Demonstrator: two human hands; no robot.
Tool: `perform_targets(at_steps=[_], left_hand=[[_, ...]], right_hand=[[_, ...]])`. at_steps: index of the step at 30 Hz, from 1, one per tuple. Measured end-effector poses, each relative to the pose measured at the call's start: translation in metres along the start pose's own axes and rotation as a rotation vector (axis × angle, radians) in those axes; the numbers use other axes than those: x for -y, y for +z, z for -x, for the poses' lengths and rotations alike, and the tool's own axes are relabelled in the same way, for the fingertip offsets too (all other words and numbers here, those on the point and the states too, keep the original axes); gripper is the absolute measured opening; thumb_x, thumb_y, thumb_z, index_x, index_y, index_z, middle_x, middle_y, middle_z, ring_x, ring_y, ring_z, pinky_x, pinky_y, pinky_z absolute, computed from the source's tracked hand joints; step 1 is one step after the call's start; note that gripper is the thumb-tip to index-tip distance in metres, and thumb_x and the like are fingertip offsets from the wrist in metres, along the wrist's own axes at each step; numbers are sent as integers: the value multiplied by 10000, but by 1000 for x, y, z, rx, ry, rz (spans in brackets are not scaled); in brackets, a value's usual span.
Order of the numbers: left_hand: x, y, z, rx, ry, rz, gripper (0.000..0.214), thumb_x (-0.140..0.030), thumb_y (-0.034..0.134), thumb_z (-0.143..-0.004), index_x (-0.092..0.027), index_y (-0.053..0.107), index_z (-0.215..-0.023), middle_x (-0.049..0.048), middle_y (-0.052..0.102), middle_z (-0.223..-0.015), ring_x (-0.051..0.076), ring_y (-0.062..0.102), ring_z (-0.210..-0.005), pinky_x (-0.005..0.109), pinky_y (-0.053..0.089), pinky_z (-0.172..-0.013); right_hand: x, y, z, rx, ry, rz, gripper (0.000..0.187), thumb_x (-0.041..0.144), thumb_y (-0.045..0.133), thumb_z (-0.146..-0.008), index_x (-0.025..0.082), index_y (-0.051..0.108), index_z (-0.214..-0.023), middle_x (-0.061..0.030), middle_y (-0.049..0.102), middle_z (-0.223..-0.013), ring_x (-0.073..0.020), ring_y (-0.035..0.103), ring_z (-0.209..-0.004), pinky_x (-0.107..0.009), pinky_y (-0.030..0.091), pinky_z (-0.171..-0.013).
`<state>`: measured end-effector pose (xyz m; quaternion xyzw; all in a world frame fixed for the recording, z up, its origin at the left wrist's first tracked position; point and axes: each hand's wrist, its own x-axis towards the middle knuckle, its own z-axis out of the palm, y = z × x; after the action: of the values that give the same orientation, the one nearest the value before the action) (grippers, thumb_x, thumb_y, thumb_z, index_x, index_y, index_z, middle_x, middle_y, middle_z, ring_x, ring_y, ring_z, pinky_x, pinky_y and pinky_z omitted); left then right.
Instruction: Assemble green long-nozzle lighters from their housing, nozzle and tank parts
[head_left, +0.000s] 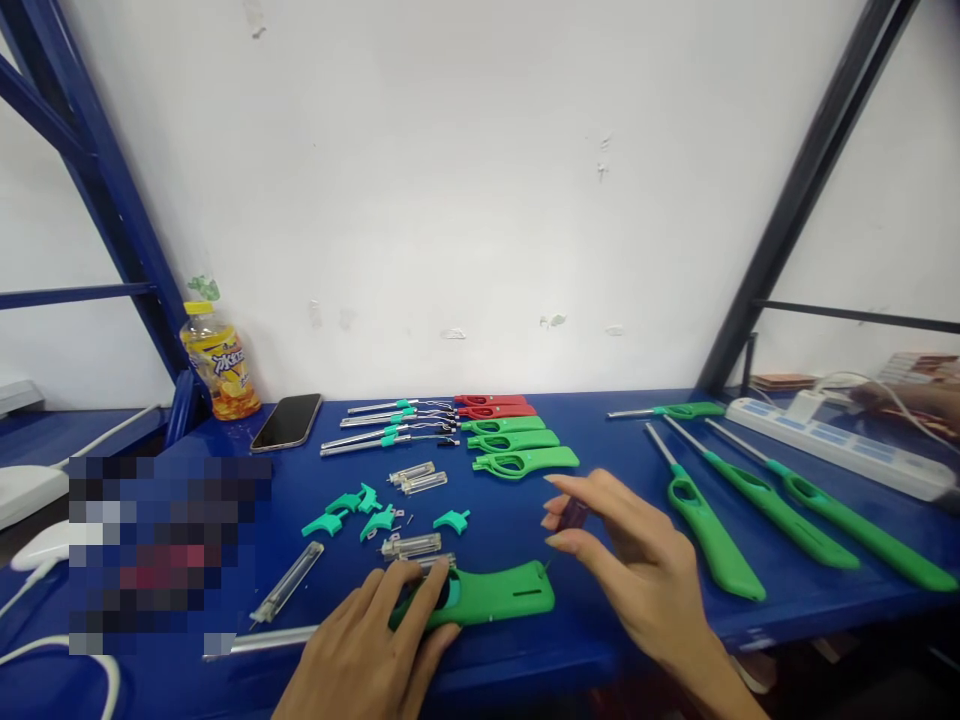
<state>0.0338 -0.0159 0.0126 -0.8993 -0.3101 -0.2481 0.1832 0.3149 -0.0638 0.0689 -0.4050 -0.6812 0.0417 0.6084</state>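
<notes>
My left hand (pixel 371 640) lies on the blue table (pixel 615 440), its fingers wrapped over the left end of a green lighter handle shell (pixel 495 595) with a metal tube (pixel 262 640) sticking out to the left. My right hand (pixel 637 565) hovers just right of the shell, fingers curled around a small dark part (pixel 574 513) pinched at the fingertips. Small teal trigger pieces (pixel 352 505) and clear little tubes (pixel 412 545) lie scattered just beyond my left hand.
Rows of green handle shells (pixel 517 445), red shells (pixel 495 405) and metal tubes (pixel 390 425) lie mid-table. Several finished green lighters (pixel 712 535) rest at right near a white power strip (pixel 840 445). A phone (pixel 287 421) and juice bottle (pixel 219 365) stand at back left.
</notes>
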Motion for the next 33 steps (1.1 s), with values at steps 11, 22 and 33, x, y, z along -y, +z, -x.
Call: perform_targets(at_steps=[11,22,33], left_hand=[[-1,-1,-1,2,-2,7,431,-414,356,-1182,-266,564,-1531,43,759,-1275,207,788,-1052,306,659,-857],[2,4,3,5,20,-41,458,-429,367,-1174,-272,546,-1566,48,764,-1309,234,798,-1084,327,679,-875],[3,6,2,-50,24,-62,463,-436,373,-1171,-286,566,-1563,46,778,-1313,243,804,-1100,322,681,-890]], right_hand=[[10,3,0,36,40,11,408,137,645,-1058,401,756,-1349,26,799,-970,-147,770,-829,-243,634,-770],[3,4,0,-84,57,123,187,216,728,-1017,329,813,-1140,15,740,-861,-160,691,-742,-281,593,-713],[-32,-45,2,-30,306,281,183,410,863,-904,253,777,-863,-16,854,-878,-243,828,-779,-309,661,-715]])
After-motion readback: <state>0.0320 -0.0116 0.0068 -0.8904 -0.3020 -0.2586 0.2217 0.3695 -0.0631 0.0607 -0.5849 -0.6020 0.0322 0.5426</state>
